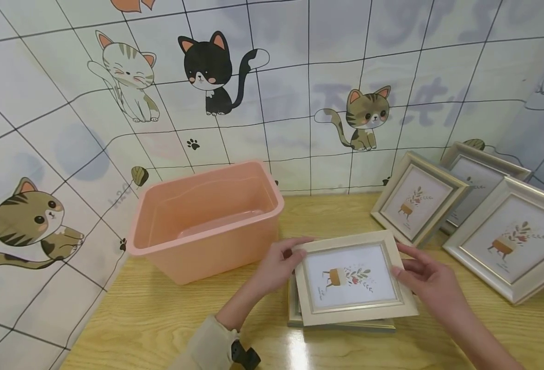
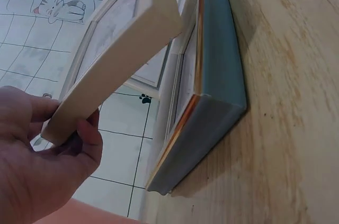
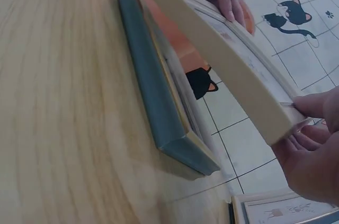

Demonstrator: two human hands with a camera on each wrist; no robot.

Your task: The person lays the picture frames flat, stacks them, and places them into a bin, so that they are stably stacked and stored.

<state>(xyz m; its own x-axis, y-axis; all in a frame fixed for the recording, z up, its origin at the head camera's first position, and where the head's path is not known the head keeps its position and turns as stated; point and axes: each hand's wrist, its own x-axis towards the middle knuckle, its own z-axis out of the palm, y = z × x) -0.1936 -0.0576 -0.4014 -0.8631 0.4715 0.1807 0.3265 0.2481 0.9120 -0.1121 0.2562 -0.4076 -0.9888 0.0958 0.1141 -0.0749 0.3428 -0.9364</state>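
Note:
Both hands hold a cream picture frame (image 1: pixel 352 311) with a plant print, raised at a tilt above the table. My left hand (image 1: pixel 278 264) grips its left edge, thumb on the front face and fingers curled beneath, as the left wrist view shows. At the opposite edge my right hand (image 1: pixel 427 277) pinches it the same way, clear in the right wrist view. Under it, flat on the wood, lies a second picture frame (image 1: pixel 294 308) with a gold rim and blue-grey sides (image 3: pixel 140 70); the cream one hides most of its face in the head view. The wrist views show a gap between them.
A pink plastic bin (image 1: pixel 225 252) stands at the left near the wall. Several picture frames stand at the right: a small one (image 1: pixel 387 210), one behind it (image 1: pixel 494 159) and a larger one (image 1: pixel 480 267). A cat-print sheet (image 1: pixel 295 118) covers the wall behind the wooden table (image 1: pixel 161 308).

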